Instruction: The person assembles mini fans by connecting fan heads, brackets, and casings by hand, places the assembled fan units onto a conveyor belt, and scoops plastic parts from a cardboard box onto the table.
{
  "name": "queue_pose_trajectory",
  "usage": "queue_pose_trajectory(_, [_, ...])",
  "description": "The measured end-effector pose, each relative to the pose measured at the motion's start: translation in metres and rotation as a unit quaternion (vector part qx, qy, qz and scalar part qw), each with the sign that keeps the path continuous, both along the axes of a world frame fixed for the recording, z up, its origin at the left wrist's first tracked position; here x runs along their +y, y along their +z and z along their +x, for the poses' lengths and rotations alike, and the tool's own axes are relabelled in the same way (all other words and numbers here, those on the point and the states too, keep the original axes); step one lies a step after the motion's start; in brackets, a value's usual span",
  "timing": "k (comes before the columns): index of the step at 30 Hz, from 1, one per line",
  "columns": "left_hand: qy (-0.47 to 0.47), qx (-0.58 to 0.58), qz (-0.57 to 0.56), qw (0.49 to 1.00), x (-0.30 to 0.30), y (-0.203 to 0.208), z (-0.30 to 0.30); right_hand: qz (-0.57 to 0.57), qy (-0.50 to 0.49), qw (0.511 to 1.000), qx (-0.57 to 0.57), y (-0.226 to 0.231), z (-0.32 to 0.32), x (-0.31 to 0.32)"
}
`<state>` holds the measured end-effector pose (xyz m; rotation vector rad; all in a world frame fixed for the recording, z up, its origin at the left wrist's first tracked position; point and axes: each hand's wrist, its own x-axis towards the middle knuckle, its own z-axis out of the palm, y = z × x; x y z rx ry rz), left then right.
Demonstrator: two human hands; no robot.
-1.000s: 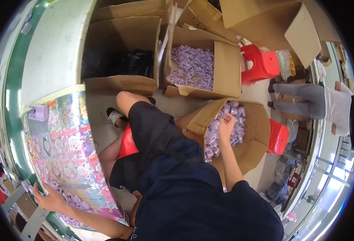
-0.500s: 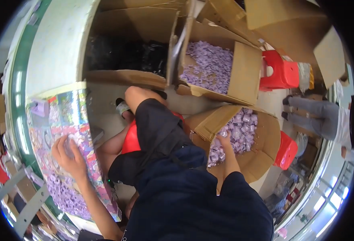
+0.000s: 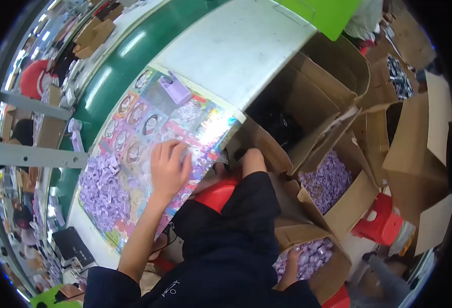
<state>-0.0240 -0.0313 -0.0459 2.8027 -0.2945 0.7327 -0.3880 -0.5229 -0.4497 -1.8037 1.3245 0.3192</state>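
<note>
The left hand (image 3: 168,167) was laid flat, fingers spread and nothing grasped, on a colourful printed sheet (image 3: 149,133) spread over the table (image 3: 236,46). A heap of small purple packets (image 3: 102,190) lay on the sheet just beside that hand. The right hand (image 3: 293,256) was sunk among purple packets in a cardboard box (image 3: 333,269) at the lower right; whether it was clenched could not be told. A second open box (image 3: 357,190) held more packets. A red stool (image 3: 382,223) stood beside the boxes.
</note>
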Motion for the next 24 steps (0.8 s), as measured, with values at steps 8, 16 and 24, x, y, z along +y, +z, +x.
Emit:
queue_pose_trajectory(8, [-0.004, 0.008, -0.079, 0.997, -0.001, -0.001, 0.007, 0.058, -0.252, 0.96, -0.105, 0.001, -0.05, -0.072])
queue_pose_trajectory(16, [0.003, 0.008, -0.057, 0.998, 0.002, -0.004, 0.007, -0.168, -0.223, 0.958, -0.057, 0.109, -0.006, -0.061])
queue_pose_trajectory(24, [-0.049, -0.018, -0.151, 0.987, 0.009, 0.003, -0.003, -0.088, -0.052, 0.882, -0.461, 0.335, 0.264, 0.059])
